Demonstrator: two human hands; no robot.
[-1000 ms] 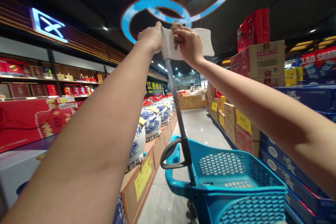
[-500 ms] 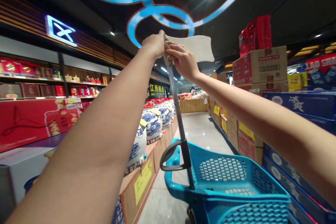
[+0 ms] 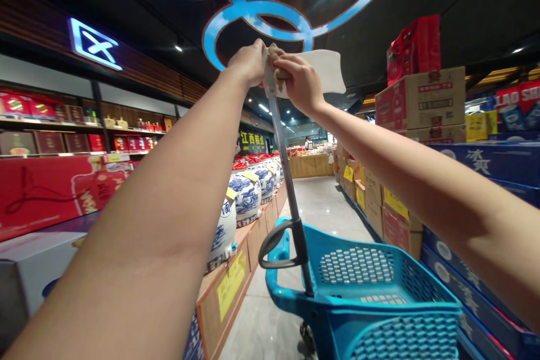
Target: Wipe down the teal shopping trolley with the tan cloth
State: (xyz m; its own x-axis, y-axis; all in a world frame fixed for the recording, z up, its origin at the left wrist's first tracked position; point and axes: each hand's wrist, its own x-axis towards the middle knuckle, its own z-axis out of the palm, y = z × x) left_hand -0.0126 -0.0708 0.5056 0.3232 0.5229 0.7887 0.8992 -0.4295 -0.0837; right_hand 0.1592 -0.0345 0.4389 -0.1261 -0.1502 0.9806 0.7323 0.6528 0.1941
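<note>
White, probably plastic, is the panel (image 3: 331,70) at the top of the grey metal pole (image 3: 284,163), which rises from the turquoise shopping basket cart (image 3: 379,295). From my distant place I see the right hand (image 3: 306,85) with bent fingers closed on a crumpled beige cloth (image 3: 275,58), which lies against the panel close to its left end, just above the pole. The left hand (image 3: 250,64) is at the panel's left edge; its inner side is turned away, so I cannot tell if it is clamped there or only leans.

I judge that the step in hand is wiping the panel. The next move, in my opinion, calls for even pressure on the cloth and for a steady left hand, because a push so high could make the cart roll.

The right hand covers some of the panel, and any dirt is too small for me to see. The lower part of the cart is cut off, one caster (image 3: 307,336) is dim in shadow, and the left forearm hides part of the porcelain jars (image 3: 245,199).
</note>
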